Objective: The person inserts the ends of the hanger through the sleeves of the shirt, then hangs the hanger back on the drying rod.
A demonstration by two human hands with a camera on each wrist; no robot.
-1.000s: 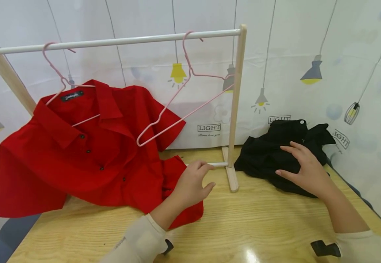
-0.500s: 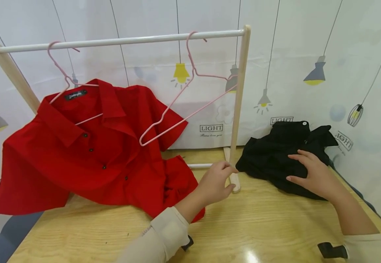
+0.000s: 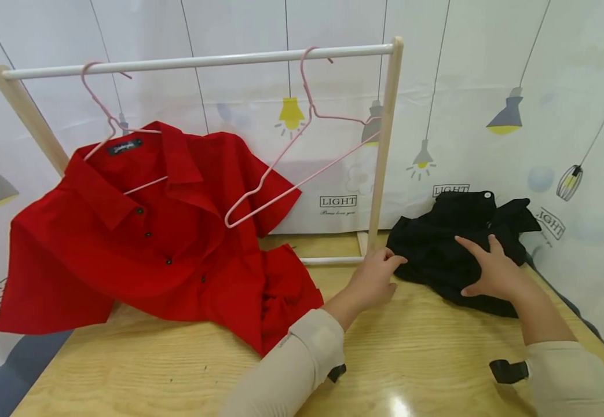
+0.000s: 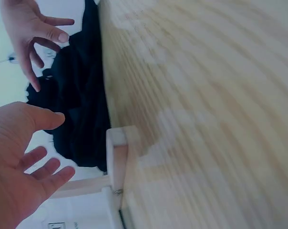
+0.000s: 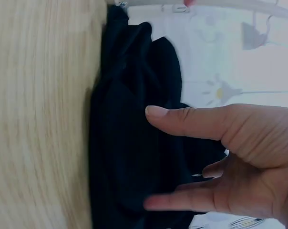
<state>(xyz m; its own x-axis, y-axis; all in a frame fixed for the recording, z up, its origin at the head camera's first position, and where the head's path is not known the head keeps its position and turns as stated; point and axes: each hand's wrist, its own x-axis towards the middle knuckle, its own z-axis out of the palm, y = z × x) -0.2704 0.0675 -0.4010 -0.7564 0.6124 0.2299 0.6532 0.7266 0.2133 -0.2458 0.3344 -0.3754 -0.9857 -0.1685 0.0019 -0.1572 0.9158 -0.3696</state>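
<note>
Black garment [image 3: 439, 246] on table [image 3: 411, 347], rack [image 3: 384, 145] beside, red shirt [image 3: 163, 237] hung

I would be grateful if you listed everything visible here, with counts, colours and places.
Table: one, light wood, along the bottom.
Backdrop: one, white with printed lamps, behind.
Rack: one, pale wood with white bars, on the table.
Hangers: two, pink, on the rack's top bar.
Shirt: one, red, on the left hanger.
Garment: one, black, heaped right of the rack.
Straps: two, black, by the cuffs.
Sleeves: two, beige, at the bottom.
Left hand: one, bare, by the rack's right foot.
Right hand: one, bare, at the garment; contact unclear.
</note>
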